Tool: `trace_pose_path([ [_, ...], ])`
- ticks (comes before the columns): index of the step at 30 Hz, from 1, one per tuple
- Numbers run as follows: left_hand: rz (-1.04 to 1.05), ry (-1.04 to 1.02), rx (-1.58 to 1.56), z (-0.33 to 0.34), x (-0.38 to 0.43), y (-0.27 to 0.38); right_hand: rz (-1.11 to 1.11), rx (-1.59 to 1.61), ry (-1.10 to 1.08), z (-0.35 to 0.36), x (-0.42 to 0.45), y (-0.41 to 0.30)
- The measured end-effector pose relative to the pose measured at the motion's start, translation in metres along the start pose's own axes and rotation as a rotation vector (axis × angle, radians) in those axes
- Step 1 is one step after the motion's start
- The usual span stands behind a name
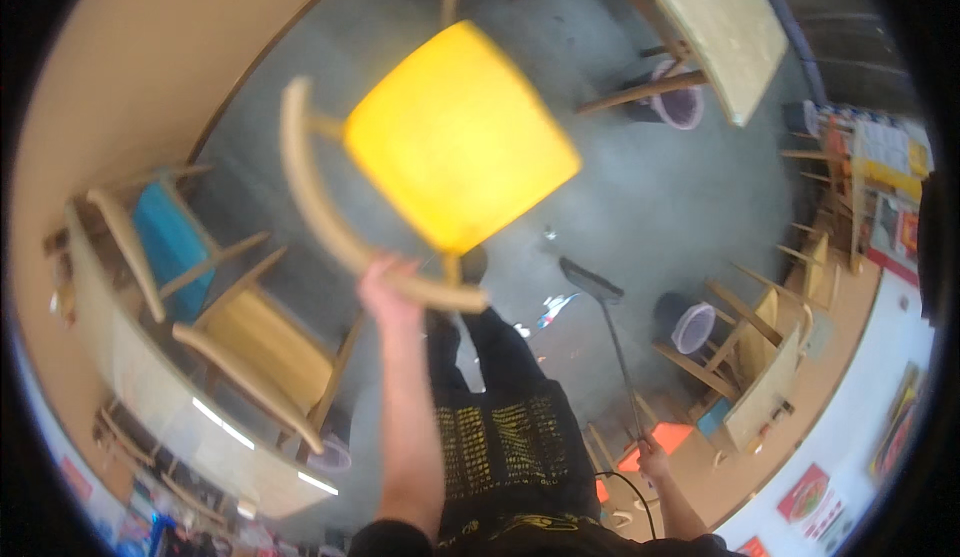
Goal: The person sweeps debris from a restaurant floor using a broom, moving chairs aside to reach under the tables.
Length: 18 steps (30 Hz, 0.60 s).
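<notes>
My left hand (390,287) is closed around the curved wooden backrest of a chair with a yellow seat (461,137), which lies in front of me. The chair's legs are mostly hidden under its seat. Off to the right, my right hand (652,458) grips the thin handle of a broom (592,279), whose dark head is at the floor. Crumpled litter (555,309), white with some colour, lies on the grey floor between the broom head and my legs. A small white scrap (551,234) is just beyond the broom head.
At left, a chair with a blue seat (176,249) and a wooden chair (270,332) stand by a long table (180,422). Another table (712,24) is at upper right, near a waste bin (679,103). A second bin (691,328) stands by chairs at right.
</notes>
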<state>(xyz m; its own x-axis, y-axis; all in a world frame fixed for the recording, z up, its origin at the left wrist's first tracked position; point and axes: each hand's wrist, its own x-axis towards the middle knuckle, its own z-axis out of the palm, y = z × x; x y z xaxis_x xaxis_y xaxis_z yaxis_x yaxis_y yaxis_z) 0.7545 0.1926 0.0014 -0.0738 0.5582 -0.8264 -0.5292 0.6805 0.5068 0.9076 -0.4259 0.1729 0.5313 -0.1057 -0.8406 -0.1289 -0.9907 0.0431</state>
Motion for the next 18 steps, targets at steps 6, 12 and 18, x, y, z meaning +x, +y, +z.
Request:
trace_pose_path([
  [6,0.063,0.007,-0.068,-0.167,-0.023,0.079,0.087,-0.221,-0.028,-0.006,0.009,-0.035],
  [12,0.098,0.008,-0.090,-0.233,-0.013,0.100,0.085,0.039,-0.093,-0.025,-0.022,-0.162],
  [18,0.111,0.106,-0.066,-0.284,-0.004,0.100,-0.026,0.049,-0.103,-0.038,0.006,-0.200],
])
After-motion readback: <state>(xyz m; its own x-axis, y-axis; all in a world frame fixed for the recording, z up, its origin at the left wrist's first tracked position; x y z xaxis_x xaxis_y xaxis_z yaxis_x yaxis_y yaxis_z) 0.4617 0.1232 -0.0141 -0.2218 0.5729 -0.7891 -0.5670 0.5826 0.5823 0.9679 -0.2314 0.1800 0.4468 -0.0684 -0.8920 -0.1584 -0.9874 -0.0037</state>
